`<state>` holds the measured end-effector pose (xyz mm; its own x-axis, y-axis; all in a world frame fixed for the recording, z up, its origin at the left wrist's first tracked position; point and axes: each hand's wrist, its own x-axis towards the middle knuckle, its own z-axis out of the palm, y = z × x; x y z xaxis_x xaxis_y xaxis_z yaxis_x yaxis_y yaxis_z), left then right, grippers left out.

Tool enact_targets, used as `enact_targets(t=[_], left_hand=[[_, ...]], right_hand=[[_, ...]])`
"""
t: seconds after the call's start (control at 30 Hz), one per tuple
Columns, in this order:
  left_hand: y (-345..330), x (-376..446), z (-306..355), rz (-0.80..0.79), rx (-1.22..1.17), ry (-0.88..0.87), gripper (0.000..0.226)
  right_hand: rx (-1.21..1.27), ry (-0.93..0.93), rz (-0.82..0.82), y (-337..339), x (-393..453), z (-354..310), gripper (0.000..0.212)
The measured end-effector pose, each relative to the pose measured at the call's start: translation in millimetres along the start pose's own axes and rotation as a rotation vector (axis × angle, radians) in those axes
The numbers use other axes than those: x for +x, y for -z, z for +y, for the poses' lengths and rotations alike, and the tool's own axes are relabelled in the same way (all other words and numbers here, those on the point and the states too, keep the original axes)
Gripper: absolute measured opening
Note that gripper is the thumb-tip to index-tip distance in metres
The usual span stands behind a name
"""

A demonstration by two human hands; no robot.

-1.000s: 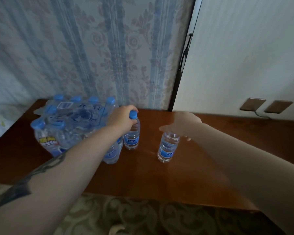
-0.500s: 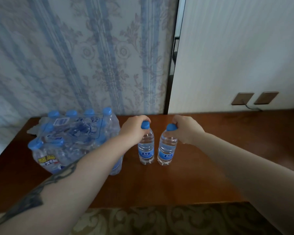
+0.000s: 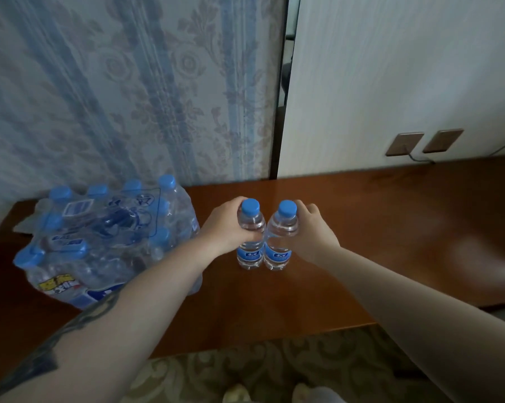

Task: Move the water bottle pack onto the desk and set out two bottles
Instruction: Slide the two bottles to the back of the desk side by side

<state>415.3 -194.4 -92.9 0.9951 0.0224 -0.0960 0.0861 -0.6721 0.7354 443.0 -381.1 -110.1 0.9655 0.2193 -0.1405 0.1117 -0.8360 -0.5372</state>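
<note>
A shrink-wrapped water bottle pack (image 3: 100, 239) with blue caps rests on the left part of the brown wooden desk (image 3: 361, 242). Two clear bottles with blue caps and blue labels stand upright side by side right of the pack, touching each other. My left hand (image 3: 226, 225) is wrapped around the shoulder of the left bottle (image 3: 249, 245). My right hand (image 3: 310, 231) grips the shoulder of the right bottle (image 3: 281, 245) from the right side.
A patterned curtain (image 3: 129, 82) hangs behind the desk's left half, a pale wall (image 3: 405, 68) with two brown sockets (image 3: 423, 142) and a cable behind the right half. Patterned carpet (image 3: 274, 367) lies below the desk's front edge.
The left bottle moved right, away from the pack, until both bottles stood together. Both hands slid down from the caps to the bottle shoulders.
</note>
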Motion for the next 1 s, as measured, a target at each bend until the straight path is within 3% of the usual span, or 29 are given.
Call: enact_targets(t=[0.17, 0.4, 0.6, 1.0], left_hand=[[-11, 9, -5, -0.017, -0.045, 0.013, 0.053], [-30, 48, 25, 0.036, -0.047, -0.001, 0.051], [-59, 116, 74, 0.048, -0.086, 0.032, 0.048], [-101, 214, 121, 0.143, -0.12, 0.263, 0.057]], right_hand=[[0.033, -0.013, 0.012, -6, 4, 4, 0.07], [0.049, -0.088, 0.036, 31, 33, 27, 0.082], [0.047, -0.076, 0.069, 84, 92, 77, 0.074], [0.022, 0.091, -0.065, 147, 201, 157, 0.092]])
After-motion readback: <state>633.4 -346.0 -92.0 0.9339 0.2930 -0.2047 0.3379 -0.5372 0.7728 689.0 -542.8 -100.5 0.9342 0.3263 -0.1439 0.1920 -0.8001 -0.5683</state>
